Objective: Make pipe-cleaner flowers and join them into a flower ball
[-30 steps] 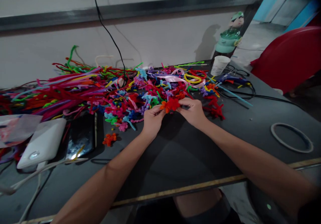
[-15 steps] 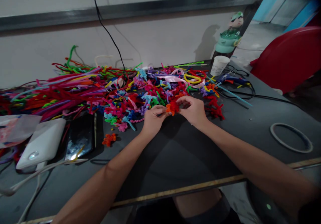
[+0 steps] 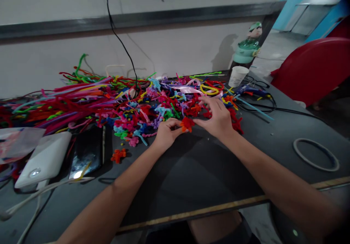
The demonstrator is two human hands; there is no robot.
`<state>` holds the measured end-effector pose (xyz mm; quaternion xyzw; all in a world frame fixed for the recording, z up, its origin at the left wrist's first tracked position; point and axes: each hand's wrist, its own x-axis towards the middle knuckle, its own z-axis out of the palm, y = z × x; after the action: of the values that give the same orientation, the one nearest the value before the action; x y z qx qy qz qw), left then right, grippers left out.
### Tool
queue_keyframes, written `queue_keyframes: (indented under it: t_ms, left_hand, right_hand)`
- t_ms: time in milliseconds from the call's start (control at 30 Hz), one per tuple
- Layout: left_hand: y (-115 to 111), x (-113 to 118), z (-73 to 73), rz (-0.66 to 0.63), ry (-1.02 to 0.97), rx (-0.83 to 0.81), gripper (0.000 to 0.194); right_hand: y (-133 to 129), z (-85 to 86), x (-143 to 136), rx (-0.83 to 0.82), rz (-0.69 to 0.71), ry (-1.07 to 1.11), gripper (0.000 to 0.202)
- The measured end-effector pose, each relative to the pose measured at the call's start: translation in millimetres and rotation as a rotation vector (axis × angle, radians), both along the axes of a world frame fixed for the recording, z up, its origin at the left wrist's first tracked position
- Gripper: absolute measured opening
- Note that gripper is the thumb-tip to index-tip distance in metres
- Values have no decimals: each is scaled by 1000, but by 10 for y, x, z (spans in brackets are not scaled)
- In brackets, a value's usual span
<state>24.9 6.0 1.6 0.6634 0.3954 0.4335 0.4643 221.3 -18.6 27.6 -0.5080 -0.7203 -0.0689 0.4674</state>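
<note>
A small fuzzy red and orange piece (image 3: 187, 124) is pinched between the thumb and fingers of my left hand (image 3: 167, 133). To its right, my right hand (image 3: 217, 118) has its thumb and fingers spread apart, the thumb tip close beside the piece. Nothing shows between those fingers. Behind both hands lies a heap of small twisted fuzzy pieces (image 3: 144, 113) in many colours. A separate orange fuzzy piece (image 3: 119, 156) rests on the dark table (image 3: 207, 171), left of my left forearm.
Long fuzzy stems (image 3: 68, 103) are piled at the back left. Nearer are a white power bank (image 3: 45, 158) and a phone (image 3: 86, 151). A paper cup (image 3: 238, 76), a green bottle (image 3: 245, 51), a cabled tool (image 3: 253, 91) and a ring (image 3: 315, 154) are at the right.
My right hand has let go of the red and orange piece, its fingers spreading apart and lifting. My left hand still holds the piece. The view has shifted slightly.
</note>
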Motion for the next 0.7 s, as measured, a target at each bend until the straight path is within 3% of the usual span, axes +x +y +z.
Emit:
queue_keyframes:
  t_ms: [67, 167, 300, 433, 700]
  left_hand:
    - [14, 8, -16, 47, -61, -36, 11]
    - [39, 28, -33, 156, -225, -97, 17]
    - [73, 58, -48, 279, -337, -124, 23]
    - [86, 75, -59, 321, -383, -125, 25]
    - [105, 66, -93, 332, -420, -134, 23]
  right_hand:
    - [61, -10, 100, -51, -104, -3, 54]
    - [146, -68, 181, -127, -172, -38, 33]
    - [212, -177, 22, -249, -25, -255, 38]
    - [241, -231, -173, -353, 87, -406, 35]
    - [253, -300, -216, -388, 125, -325, 25]
